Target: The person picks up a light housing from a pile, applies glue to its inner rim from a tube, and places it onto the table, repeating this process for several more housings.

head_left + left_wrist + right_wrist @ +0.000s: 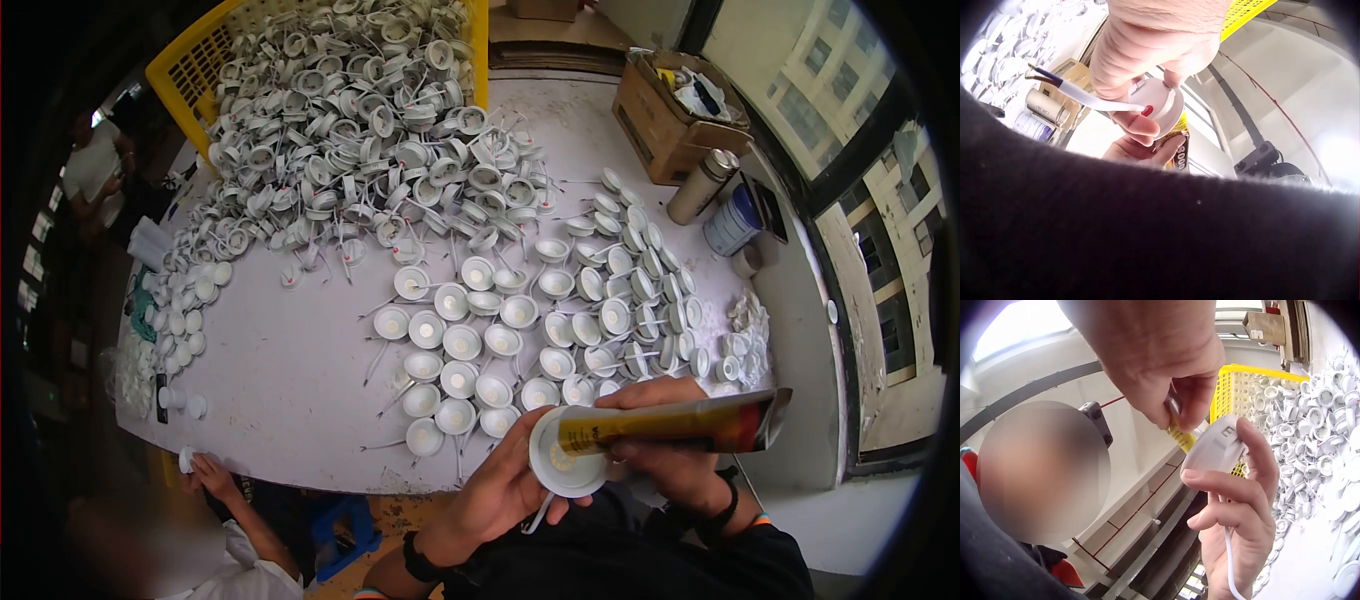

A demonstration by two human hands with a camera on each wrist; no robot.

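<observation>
My left hand [497, 492] holds a white round LED downlight [575, 484] by its rim, its face with the yellowish LED disc turned up toward the head view. From its back a white cable [1094, 100] runs out, ending in bare blue and brown leads. My right hand [672, 468] grips a yellow and black glue tube [690, 422], lying almost level. The tube's nozzle end overlaps the downlight's face in the head view; its tip is hidden. In the right wrist view, the right fingers pinch the tube [1180, 434] close against the downlight [1213, 447].
Several rows of downlights [462, 342] lie face up before me. Behind them, more spill from a yellow crate [185, 85]. At right stand a cardboard box [655, 120], a thermos [702, 187] and a blue-white tub [732, 220]. Another person's hand [212, 475] is at the left edge.
</observation>
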